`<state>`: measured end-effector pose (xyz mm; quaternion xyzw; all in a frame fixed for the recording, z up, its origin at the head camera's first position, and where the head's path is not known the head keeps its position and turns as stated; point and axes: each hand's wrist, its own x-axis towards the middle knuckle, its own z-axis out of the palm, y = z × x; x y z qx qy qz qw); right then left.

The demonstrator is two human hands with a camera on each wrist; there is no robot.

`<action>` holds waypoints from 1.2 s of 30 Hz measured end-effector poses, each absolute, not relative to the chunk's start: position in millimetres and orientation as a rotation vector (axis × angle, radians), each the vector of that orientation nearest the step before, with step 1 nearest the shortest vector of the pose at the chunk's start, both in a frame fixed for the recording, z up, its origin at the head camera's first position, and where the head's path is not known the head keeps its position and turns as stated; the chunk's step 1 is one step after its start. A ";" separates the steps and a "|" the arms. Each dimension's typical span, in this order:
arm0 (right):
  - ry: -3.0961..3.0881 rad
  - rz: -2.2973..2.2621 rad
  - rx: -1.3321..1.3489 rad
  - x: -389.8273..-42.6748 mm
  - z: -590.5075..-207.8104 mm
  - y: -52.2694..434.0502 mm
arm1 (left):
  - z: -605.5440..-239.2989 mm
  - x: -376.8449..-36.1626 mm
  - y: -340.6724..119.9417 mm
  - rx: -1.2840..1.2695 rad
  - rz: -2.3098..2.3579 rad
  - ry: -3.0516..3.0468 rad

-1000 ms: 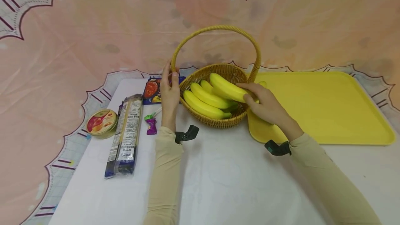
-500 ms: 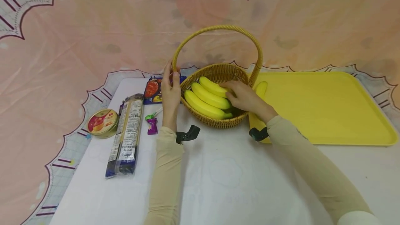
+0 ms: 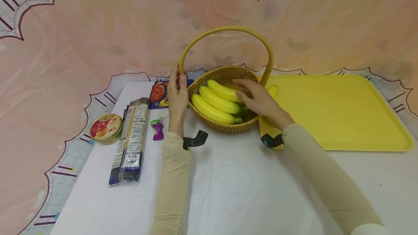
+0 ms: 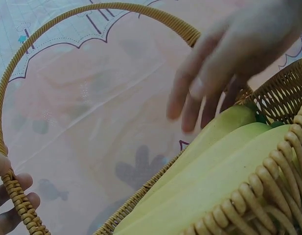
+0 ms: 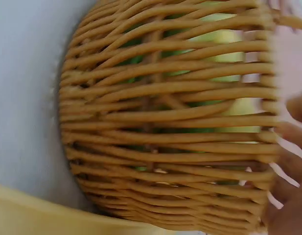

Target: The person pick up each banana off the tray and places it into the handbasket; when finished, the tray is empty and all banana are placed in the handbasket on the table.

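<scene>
Yellows over a white tabletop (image 3: 228,191)

The bananas (image 3: 215,102) were yellow, the woven basket (image 3: 225,126) golden tan, the tray (image 3: 343,111) bright yellow, the backdrop (image 3: 98,28) pink.

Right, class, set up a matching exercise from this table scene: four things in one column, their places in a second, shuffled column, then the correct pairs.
Things
1. bananas
2. round tin
3. left hand
4. single banana

Places
A. on the yellow tray
B. gripping the foot of the basket handle
C. inside the wicker basket
D. at the table's left edge, beside the long packet

Pairs: 1-C, 2-D, 3-B, 4-A
</scene>
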<state>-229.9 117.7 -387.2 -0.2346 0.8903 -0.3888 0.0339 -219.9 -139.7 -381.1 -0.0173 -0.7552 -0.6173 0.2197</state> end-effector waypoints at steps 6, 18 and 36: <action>2.807 -1.625 -0.523 -213.0 -392.8 140.6 | -380.5 -220.7 -140.1 -0.040 -1.702 -2.096; 2.875 -1.438 -0.269 -201.5 -427.8 182.7 | -379.8 -220.3 -138.9 -0.001 -1.698 -2.124; 2.801 -1.277 -0.123 -167.2 -438.4 221.8 | -380.9 -219.6 -139.6 -0.009 -1.703 -2.110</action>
